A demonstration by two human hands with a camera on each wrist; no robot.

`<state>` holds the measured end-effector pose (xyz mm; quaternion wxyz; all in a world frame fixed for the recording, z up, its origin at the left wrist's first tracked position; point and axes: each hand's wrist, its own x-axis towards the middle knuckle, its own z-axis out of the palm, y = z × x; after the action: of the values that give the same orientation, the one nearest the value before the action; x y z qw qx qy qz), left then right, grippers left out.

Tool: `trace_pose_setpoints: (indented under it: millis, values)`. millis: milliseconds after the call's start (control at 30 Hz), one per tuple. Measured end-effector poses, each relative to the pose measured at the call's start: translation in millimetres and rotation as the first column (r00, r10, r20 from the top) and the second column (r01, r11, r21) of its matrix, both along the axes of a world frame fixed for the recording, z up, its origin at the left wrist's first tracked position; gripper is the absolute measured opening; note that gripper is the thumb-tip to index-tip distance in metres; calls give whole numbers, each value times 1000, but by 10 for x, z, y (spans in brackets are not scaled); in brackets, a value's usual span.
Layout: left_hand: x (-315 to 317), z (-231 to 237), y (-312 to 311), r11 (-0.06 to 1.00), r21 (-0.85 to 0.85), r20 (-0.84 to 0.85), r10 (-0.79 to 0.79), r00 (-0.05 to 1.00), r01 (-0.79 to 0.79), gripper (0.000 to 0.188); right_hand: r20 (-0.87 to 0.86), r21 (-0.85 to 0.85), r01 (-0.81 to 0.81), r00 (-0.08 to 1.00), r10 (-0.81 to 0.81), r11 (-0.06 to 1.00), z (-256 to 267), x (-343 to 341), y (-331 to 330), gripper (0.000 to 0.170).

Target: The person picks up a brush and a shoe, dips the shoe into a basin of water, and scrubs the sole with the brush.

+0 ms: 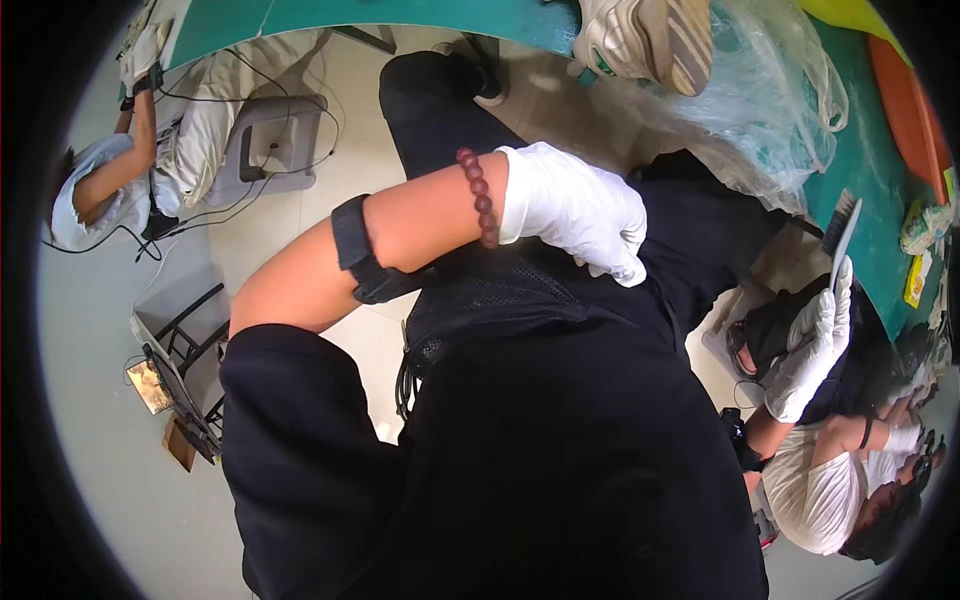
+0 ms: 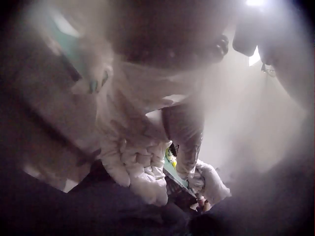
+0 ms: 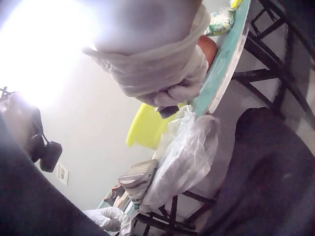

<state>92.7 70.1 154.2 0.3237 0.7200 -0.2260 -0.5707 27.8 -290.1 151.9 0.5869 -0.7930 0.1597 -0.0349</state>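
My right hand [image 1: 815,345], in a white glove, grips a brush [image 1: 843,235] at the right edge of the table, with the grey bristles up. In the right wrist view the dark bristles of the brush [image 3: 168,112] poke out below the gloved fingers. White-gloved too, my left hand [image 1: 580,212] hangs over my lap with its fingers loosely bent and nothing showing in them. A beaded bracelet circles that wrist. The left wrist view is hazy, but the bent fingers of the left hand [image 2: 142,167] show. A beige shoe [image 1: 640,45] lies on the table's near edge.
Crumpled clear plastic [image 1: 765,100] drapes over the edge of the green table [image 1: 850,170]. Beyond it stand an orange basin [image 1: 905,110], a yellow-green basin [image 3: 145,128] and a small packet [image 1: 925,225]. People sit on both sides, one near a grey stool [image 1: 300,150] with cables.
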Motion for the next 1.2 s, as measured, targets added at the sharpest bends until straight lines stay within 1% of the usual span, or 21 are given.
trace_pose_setpoints:
  millis: [67,100,167,233,267,300,367,400,467,500,533,600,667,700,733,800,900,1000,1067,1100,1200]
  values:
    - [3,45,71,999,-43,43,24,999,-22,38,-7,-6,0,1000,0,1000,-38,-1,13,51]
    - [-18,52,107,998,-51,63,40,997,-37,30,-5,6,-10,1000,10,1000,-54,-2,12,51]
    - [-70,88,202,997,-68,152,59,987,-49,27,-5,29,-32,999,32,999,-79,-13,-4,52]
    - [-160,133,363,995,-90,254,72,965,-50,21,-19,-1,-31,999,31,1000,-23,-28,45,54]
    - [-190,126,464,998,-46,233,52,971,-42,22,-25,-16,-29,999,28,999,-8,-25,62,54]
    - [-161,296,501,990,138,138,15,990,-34,23,-35,-15,-24,999,23,1000,-14,-21,59,54]
    - [-329,241,879,979,-91,154,196,968,-184,28,-56,-21,-10,998,9,1000,-10,-30,33,54]
    - [-436,181,1050,942,-210,163,296,941,-260,31,-67,-25,-9,998,7,1000,12,-31,46,53]
    - [-635,240,1243,865,-239,92,472,877,-441,35,-93,-41,-12,996,8,999,80,-17,133,53]
    - [-777,188,1333,793,-267,57,581,812,-548,38,-89,-105,-16,996,7,994,97,-9,160,53]
    - [-877,222,1342,745,-329,138,645,752,-580,37,-100,-115,-9,995,-2,993,116,-10,151,53]
    - [-1061,229,1370,784,-177,171,620,766,-595,37,-121,-130,5,992,-21,991,150,-8,139,54]
    - [-1218,337,1172,836,-57,274,539,796,-546,41,-155,-140,-3,988,-19,990,179,-16,52,55]
    - [-1300,312,1116,871,-56,294,482,825,-489,42,-160,-148,-16,987,-8,989,173,-20,-20,55]
    - [-1390,281,1038,875,-81,318,477,819,-477,43,-166,-154,-30,986,5,988,172,-34,-60,54]
    - [-1443,341,956,874,107,306,426,852,-475,42,-155,-156,-43,988,19,987,158,-43,-48,54]
    - [-1606,166,937,833,3,454,492,743,-554,39,-172,-172,-27,985,-3,985,137,-45,24,55]
    - [-1605,98,867,839,-50,492,493,717,-543,33,-189,-217,-29,982,-13,976,99,-67,52,55]
    - [-1574,73,845,850,-52,482,481,732,-525,31,-199,-237,-31,980,-17,971,68,-80,43,54]
    - [-1560,59,839,856,-53,476,475,740,-515,29,-199,-201,-48,980,7,978,53,-83,38,54]
    - [-1519,29,868,865,-105,422,486,765,-491,27,-209,-262,1,976,-57,965,68,-71,138,53]
